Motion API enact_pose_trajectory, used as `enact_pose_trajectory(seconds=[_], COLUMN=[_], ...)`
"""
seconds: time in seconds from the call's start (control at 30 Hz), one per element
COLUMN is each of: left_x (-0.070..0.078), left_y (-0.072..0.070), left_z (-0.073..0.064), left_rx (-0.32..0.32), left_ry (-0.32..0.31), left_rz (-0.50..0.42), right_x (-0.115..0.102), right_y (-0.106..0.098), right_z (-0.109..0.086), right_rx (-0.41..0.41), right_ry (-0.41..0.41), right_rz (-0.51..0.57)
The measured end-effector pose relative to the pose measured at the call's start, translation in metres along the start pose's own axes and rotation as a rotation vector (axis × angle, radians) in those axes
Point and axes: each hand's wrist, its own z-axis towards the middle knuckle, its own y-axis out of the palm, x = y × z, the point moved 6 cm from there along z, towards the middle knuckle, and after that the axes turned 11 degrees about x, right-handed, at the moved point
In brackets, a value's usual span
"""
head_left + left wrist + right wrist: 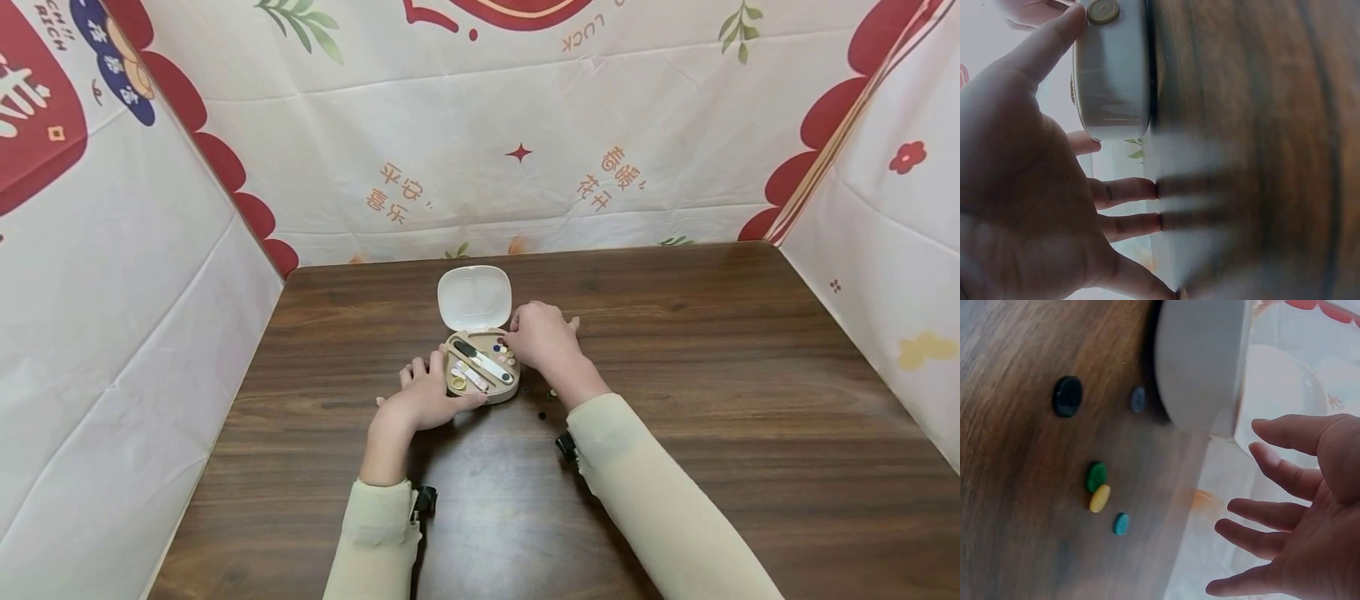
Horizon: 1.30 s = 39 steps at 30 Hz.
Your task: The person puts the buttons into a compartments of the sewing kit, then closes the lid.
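An open sewing kit case (500, 398) stands on the table, its white lid (474, 298) tipped back. Inside lie a black-and-white tool (483, 362), a gold ring-shaped piece (458, 382) and several small buttons (503, 350). My left hand (423, 396) spans the case's near left side. Its thumb (1054, 44) touches the wall by a round clasp (1102, 10), and the other fingers spread straight toward the table. My right hand (543, 337) hovers at the right rim beside the buttons. Its thumb and index fingertips are close together, with nothing visible between them.
Loose buttons lie on the table right of the case: a black one (1067, 396), a dark one (1138, 399), a green one (1096, 477), a yellow one (1100, 499) and a teal one (1120, 524). Printed cloth (480, 150) encloses the back and sides of the wooden table (712, 375).
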Motion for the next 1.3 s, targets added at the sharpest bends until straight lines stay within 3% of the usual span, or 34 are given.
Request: enact_pose_trajectory(seconds=[0.47,1.3], left_x=[-0.001,-0.003], left_y=[0.001,0.002], left_z=[0.000,0.000], left_rx=[-0.004,-0.012], left_ry=[0.004,0.017], left_rz=[0.005,0.018], right_x=[0.006,0.029], right_y=[-0.017,-0.004], right_z=[-0.019,-0.049], right_rx=[0.041,-0.063], right_ry=[0.023,0.033], right_rz=[0.059,0.077])
